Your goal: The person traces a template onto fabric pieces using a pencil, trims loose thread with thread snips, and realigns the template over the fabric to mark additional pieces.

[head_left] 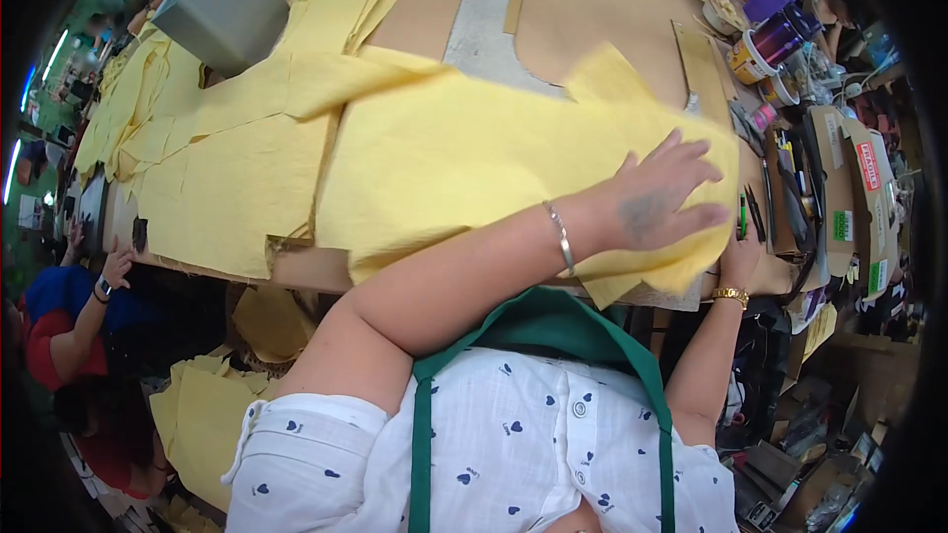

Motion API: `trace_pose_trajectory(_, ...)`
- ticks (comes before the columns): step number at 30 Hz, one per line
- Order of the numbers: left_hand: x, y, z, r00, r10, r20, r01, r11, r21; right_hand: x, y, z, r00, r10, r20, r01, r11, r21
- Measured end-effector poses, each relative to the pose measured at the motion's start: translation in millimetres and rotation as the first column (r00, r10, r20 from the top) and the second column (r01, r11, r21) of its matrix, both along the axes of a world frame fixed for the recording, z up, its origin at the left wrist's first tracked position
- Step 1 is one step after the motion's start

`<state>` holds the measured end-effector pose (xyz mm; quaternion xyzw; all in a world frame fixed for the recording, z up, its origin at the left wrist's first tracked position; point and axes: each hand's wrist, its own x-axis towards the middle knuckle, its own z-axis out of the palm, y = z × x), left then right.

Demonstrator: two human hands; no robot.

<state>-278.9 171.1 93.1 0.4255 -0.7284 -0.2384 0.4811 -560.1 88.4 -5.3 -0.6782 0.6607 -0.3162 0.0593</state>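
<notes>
A large yellow sheet, seemingly fabric (444, 158), lies across the work table, its right side slightly blurred and its front edge folded. My left hand (671, 192) reaches across my body over the right end of this sheet, fingers spread and holding nothing. My right hand (741, 255) is at the table's right front edge, just beyond the sheet, with its fingers closed around a slim green pen (743, 212). Black scissors (754, 209) lie beside the pen. A stack of similar yellow sheets (217, 197) is to the left.
A grey metal block (222, 10) stands on the yellow stack. Flat grey cut-out pattern (484, 35) lies at the back. Cups (750, 59), a tool box (790, 188) and a cardboard box (854, 197) line the right side. Another person's hand (114, 265) shows at left.
</notes>
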Motion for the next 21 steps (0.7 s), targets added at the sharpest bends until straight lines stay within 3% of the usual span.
trace_pose_trajectory(2, 3, 10, -18, 0.995, 0.009, 0.097, -0.02, 0.993, 0.117, 0, 1, 2, 1.0, -0.017, -0.023, 0.017, 1.0, 0.022)
trace_pose_trajectory(4, 45, 11, -39, 0.981, 0.071, 0.182, -0.088, 0.992, 0.089, 2, 2, 3, 1.0, -0.013, 0.026, 0.012, 0.998, 0.055)
trace_pose_trajectory(5, 72, 14, -55, 0.964, 0.206, 0.168, -0.207, 0.978, -0.013, 2, 3, 4, 0.999, -0.015, 0.03, 0.012, 0.997, 0.076)
trace_pose_trajectory(7, 132, 31, -65, 0.841, 0.478, 0.254, -0.484, 0.874, -0.043, 2, 3, 1, 0.998, -0.008, 0.055, 0.006, 0.999, 0.032)
trace_pose_trajectory(10, 211, 59, -66, 0.603, 0.69, 0.401, -0.772, 0.631, 0.076, 3, 3, 2, 0.998, -0.017, 0.058, 0.014, 0.999, 0.049)
trace_pose_trajectory(13, 236, 58, -64, 0.468, 0.648, 0.601, -0.834, 0.548, 0.059, 3, 1, 2, 0.999, -0.033, 0.042, 0.031, 0.998, 0.062)
trace_pose_trajectory(16, 254, 28, -65, 0.483, 0.597, 0.641, -0.753, 0.657, -0.045, 8, 5, 7, 0.998, -0.036, 0.055, 0.032, 0.997, 0.072)
trace_pose_trajectory(19, 263, -2, -65, 0.513, 0.422, 0.748, -0.708, 0.701, 0.09, 6, 6, 6, 0.999, -0.053, 0.0, 0.053, 0.997, 0.051)
trace_pose_trajectory(21, 264, -14, -52, 0.578, 0.305, 0.757, -0.712, 0.642, 0.284, 8, 8, 7, 0.998, -0.061, 0.028, 0.06, 0.997, 0.04)
